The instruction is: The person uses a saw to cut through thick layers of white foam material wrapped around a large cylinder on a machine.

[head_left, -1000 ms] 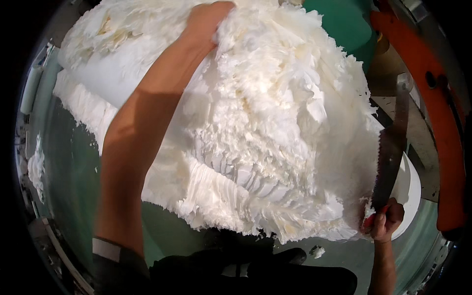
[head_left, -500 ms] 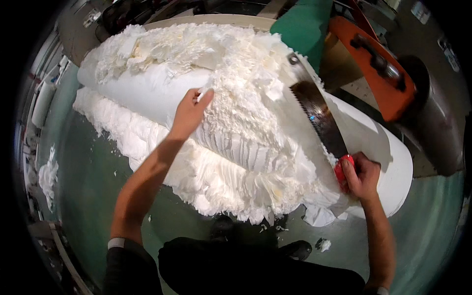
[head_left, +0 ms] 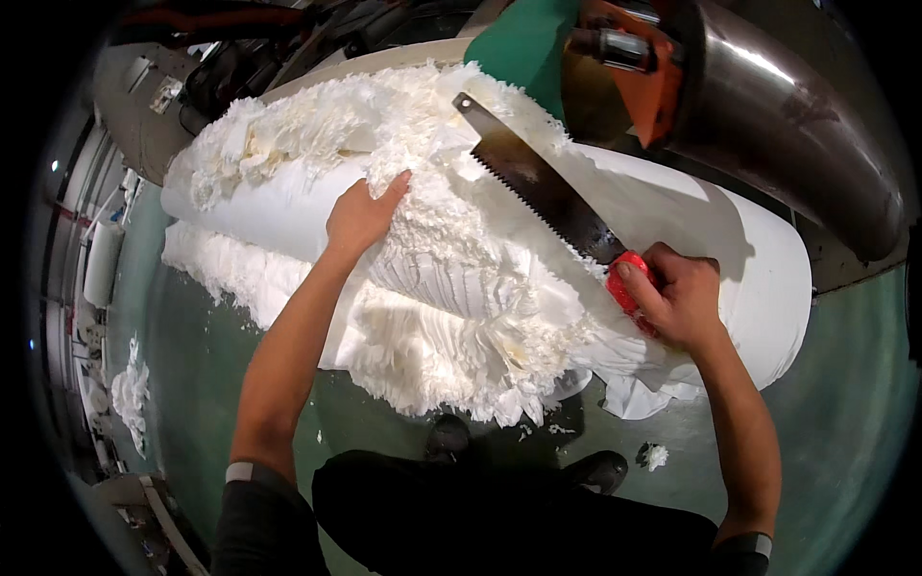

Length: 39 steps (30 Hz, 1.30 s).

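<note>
A large white paper roll lies across the floor in front of me, its outer layers cut and torn into thick ragged masses. My right hand grips the red handle of a handsaw. The dark saw blade slants up and left over the roll, teeth toward the lower left. My left hand rests at the edge of the shredded paper, thumb stretched out against it. Its other fingers are mostly hidden. Beside it runs a smooth white inner stretch of the roll.
A thick dark metal cylinder and an orange bracket overhang the roll at the upper right. Behind it stands a green panel. Paper scraps lie on the green floor. My shoes are close to the roll.
The saw and my right hand have moved left and upward in view, the blade now more slanted. My left hand has turned from a pinch to a thumb-out pose. The view has shifted.
</note>
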Tool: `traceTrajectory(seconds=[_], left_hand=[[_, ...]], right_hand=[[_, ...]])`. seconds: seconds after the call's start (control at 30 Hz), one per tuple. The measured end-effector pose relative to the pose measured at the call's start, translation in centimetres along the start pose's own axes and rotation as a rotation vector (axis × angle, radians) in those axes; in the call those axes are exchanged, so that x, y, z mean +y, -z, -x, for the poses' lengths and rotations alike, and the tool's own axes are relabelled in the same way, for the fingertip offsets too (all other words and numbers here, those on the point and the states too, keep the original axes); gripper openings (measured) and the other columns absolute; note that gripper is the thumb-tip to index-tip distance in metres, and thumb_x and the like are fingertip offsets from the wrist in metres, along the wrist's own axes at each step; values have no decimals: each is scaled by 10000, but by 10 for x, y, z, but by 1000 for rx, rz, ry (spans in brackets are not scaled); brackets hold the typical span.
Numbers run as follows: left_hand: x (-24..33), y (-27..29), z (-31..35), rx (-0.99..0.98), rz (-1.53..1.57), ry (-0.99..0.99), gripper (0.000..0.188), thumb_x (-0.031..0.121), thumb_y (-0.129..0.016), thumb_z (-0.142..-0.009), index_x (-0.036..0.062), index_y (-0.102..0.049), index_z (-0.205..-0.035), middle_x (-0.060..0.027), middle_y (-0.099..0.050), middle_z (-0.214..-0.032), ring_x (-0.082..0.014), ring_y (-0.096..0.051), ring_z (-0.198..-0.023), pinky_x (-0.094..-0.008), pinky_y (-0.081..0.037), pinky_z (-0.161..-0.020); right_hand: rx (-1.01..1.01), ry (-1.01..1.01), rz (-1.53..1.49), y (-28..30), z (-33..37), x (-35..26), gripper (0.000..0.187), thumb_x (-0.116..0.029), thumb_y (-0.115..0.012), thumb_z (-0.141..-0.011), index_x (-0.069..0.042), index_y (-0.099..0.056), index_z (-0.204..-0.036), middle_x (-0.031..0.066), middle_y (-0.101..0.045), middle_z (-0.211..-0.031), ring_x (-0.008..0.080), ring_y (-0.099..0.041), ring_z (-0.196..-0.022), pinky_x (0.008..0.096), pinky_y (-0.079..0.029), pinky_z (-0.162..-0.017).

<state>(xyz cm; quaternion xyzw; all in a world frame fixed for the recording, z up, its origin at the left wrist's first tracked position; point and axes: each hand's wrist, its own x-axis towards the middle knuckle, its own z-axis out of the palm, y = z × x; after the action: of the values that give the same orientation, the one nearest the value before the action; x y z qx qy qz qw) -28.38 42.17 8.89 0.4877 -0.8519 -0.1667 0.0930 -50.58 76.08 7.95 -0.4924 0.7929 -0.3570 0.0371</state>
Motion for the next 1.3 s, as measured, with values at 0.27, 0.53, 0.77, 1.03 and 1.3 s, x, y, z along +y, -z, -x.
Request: traceTrajectory(seconds=[0.27,0.53,0.77,1.03,1.3], left_hand=[[14,-14,2,323,-333,-66,694,608,-546,-871,-21,-577,-1161,-245,-680,-1029,-391,-657,-985,-464,-506,-832],[29,5,-38,38,-696,-186,501,435,-574,-878,-39,-623,-1031,-247,-689,-950,-395,-673,-907,-480,-519,-804],[2,-4,-61,131,-257,-94,374,323,-592,-830,-45,-650,-859,-228,-676,-836,-331,-662,-794,-435,-508,-732],[25,0,-70,-26,701,230,255,178,-601,-775,111,-471,-566,10,-392,-499,-124,-320,-370,-310,-233,-373],[21,-11,-69,-17,859,277,180,226,-642,-796,82,-582,-704,-7,-481,-578,-113,-410,-427,-296,-314,-414]], right_hand=[[-8,34,31,0,1,10,467,-522,-584,-881,-79,-701,-790,115,-616,-571,300,-631,-537,394,-493,-579],[-39,48,120,-3,-2,11,476,-538,-571,-886,-100,-693,-745,93,-624,-563,281,-635,-529,399,-502,-569],[-17,65,116,-2,-2,13,471,-535,-563,-892,-107,-688,-740,81,-616,-549,274,-624,-510,392,-503,-569],[27,29,-25,-7,-1,16,446,-509,-602,-877,-87,-692,-763,94,-619,-560,276,-618,-506,380,-513,-576],[41,39,-24,-4,0,16,415,-467,-634,-866,-76,-684,-738,97,-605,-555,281,-609,-502,374,-504,-558]])
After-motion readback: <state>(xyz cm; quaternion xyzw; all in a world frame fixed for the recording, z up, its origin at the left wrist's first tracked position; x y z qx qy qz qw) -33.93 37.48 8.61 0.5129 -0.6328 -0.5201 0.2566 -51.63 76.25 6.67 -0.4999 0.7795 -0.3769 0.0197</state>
